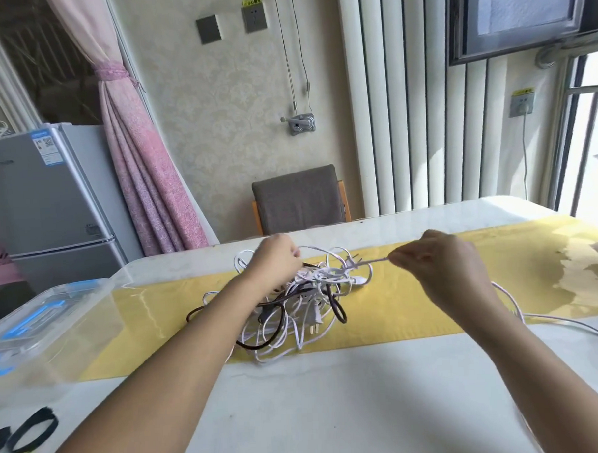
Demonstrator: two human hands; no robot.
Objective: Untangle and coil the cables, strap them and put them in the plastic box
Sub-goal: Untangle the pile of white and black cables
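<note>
Right now my left hand (275, 261) grips the cable tangle (307, 294) on the bench (366, 394); my right hand (439, 264) pinches one white cable (374, 261) taut; the plastic box (55, 333) sits left.

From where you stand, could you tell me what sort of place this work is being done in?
Most likely a room in a home: a small fridge stands beside a tied-back pink curtain, and a padded chair sits at the far side of the table.
</note>
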